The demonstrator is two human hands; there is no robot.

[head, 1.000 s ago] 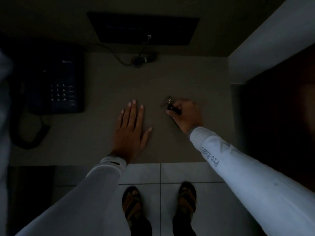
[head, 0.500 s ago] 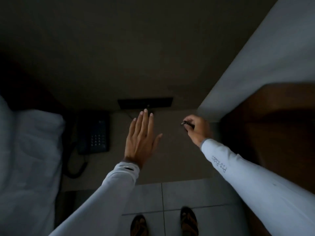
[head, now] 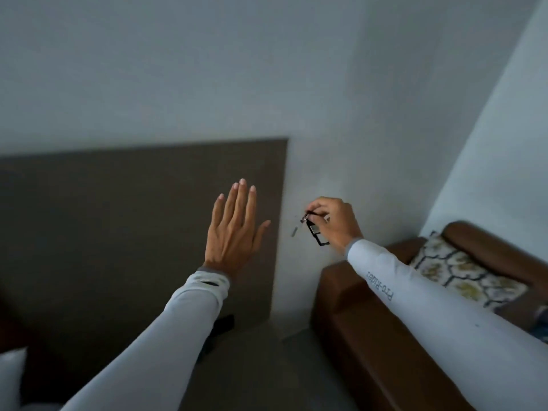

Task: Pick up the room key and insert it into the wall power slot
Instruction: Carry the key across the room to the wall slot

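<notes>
My right hand [head: 335,225] is raised in front of the pale wall, fingers pinched on the room key [head: 315,231], a dark flat tag with a small metal key dangling from its ring at the left. My left hand [head: 235,229] is lifted beside it, open and flat, fingers together and pointing up, holding nothing, in front of a brown wall panel [head: 118,218]. No wall power slot shows anywhere in view.
A brown sofa arm [head: 370,336] with a patterned cushion [head: 462,274] stands at the lower right, under my right forearm. A white pillow corner [head: 12,378] sits at the lower left. The pale wall [head: 267,69] fills the upper half.
My right hand lifted the key off the bedside table and both hands rose. The view swung up from the table and phone to the wall and brightened.
</notes>
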